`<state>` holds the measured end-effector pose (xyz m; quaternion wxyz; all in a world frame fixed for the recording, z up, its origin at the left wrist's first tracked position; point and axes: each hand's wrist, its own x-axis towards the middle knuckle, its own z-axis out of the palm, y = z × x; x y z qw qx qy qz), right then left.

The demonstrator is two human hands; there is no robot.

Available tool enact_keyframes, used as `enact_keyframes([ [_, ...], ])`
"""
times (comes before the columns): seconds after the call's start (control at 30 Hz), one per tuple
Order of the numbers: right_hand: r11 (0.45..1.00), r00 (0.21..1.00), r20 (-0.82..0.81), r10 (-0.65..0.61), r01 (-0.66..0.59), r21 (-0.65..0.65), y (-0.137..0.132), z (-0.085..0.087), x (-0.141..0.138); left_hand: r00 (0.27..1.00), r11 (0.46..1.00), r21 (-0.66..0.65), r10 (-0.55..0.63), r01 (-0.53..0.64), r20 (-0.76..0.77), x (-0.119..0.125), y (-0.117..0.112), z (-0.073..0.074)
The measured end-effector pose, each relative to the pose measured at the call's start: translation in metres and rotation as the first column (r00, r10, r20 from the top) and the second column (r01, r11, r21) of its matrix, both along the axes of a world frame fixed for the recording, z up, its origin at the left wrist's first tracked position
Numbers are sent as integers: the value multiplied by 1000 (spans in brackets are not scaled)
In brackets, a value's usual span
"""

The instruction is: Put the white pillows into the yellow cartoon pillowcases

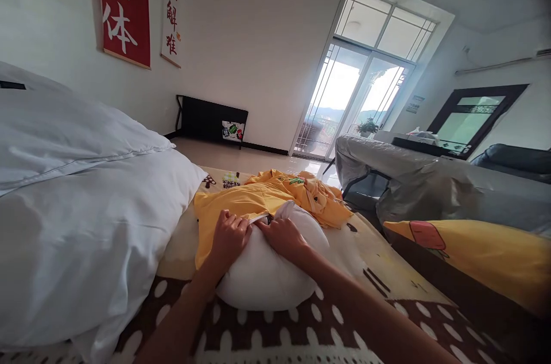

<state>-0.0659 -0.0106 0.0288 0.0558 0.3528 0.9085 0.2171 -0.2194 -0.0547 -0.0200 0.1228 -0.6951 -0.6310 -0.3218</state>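
A plump white pillow (271,283) lies in front of me, its far end against a yellow pillowcase (228,198). My left hand (230,236) is closed on the near edge of the pillowcase, knuckles up, at the pillow's left side. My right hand (284,236) is closed on the pillow's far end, with white cloth bunched up beside the fingers. Its thumb reaches left to a small dark gap at the case's edge. Both hands' fingertips are partly hidden in the cloth. The far part of the pillowcase lies crumpled, with printed patches showing.
Large white pillows or bedding (86,226) pile up on the left. Beneath everything is a patterned cream and brown blanket (357,260). At the right lies a stuffed yellow pillow (486,249), with plastic-covered furniture (430,186) behind it. A black folded frame (206,120) leans on the far wall.
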Motion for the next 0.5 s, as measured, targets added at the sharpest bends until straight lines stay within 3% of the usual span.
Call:
enact_keyframes([
  [0.13,999,999,-22,-42,42,-14,4,4,13,977,988,155,30,3,-210,-3,0,-3],
  [0.33,990,990,-61,-125,120,-73,4,6,25,982,968,223,143,-112,-126,-15,5,-8],
  [0.4,990,990,-62,-130,126,-66,3,5,24,986,975,205,116,-89,-123,-14,5,-7],
  [0.5,993,993,-41,-110,108,-46,-1,2,17,984,988,145,-23,49,-177,-5,2,-2],
])
